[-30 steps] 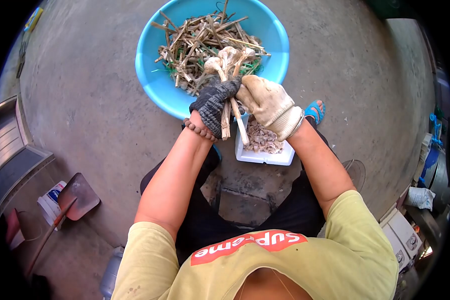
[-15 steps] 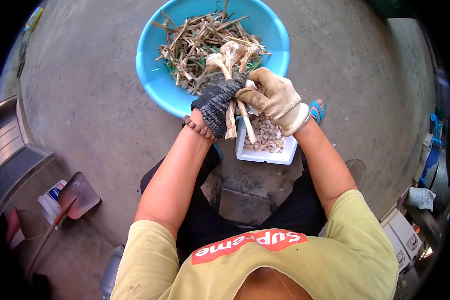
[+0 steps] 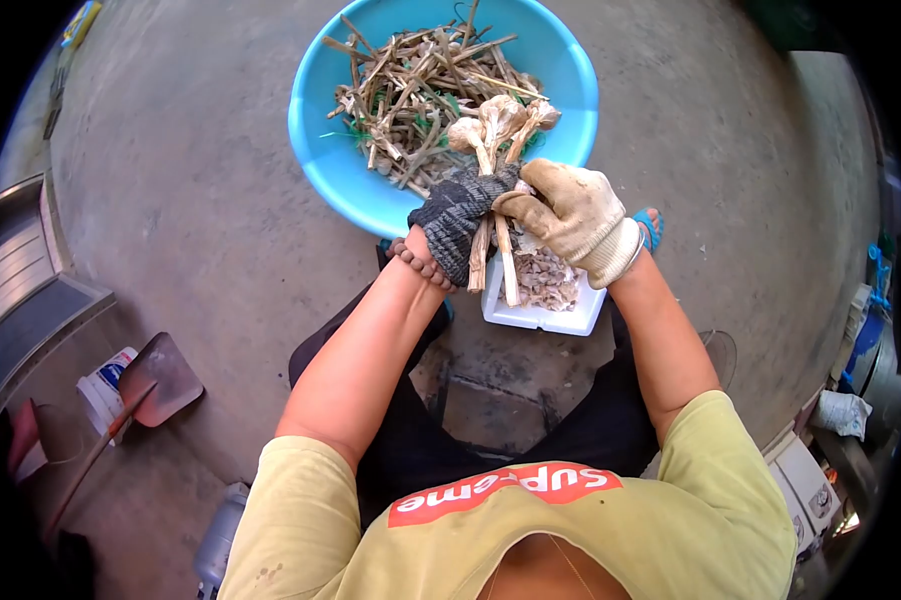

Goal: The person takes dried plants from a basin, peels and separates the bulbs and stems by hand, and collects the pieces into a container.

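My left hand, in a dark grey knitted glove, is closed around the dry stems of several garlic bulbs. The heads point away from me over the basin, and the cut stem ends stick out toward me. My right hand, in a soiled white glove, is closed close beside it, thumb and fingers about a pale garlic bulb that is partly hidden. Below the hands stands a white foam box holding loose garlic cloves.
A blue basin beyond my hands holds a heap of dry garlic stalks with green strands. To the left are a shovel, a white bucket and a grey metal cylinder. A foot in a blue sandal is at the right.
The basin, box and hands all appear slightly right and lower, as the camera has shifted. Both hands keep their hold, with little visible change between them.
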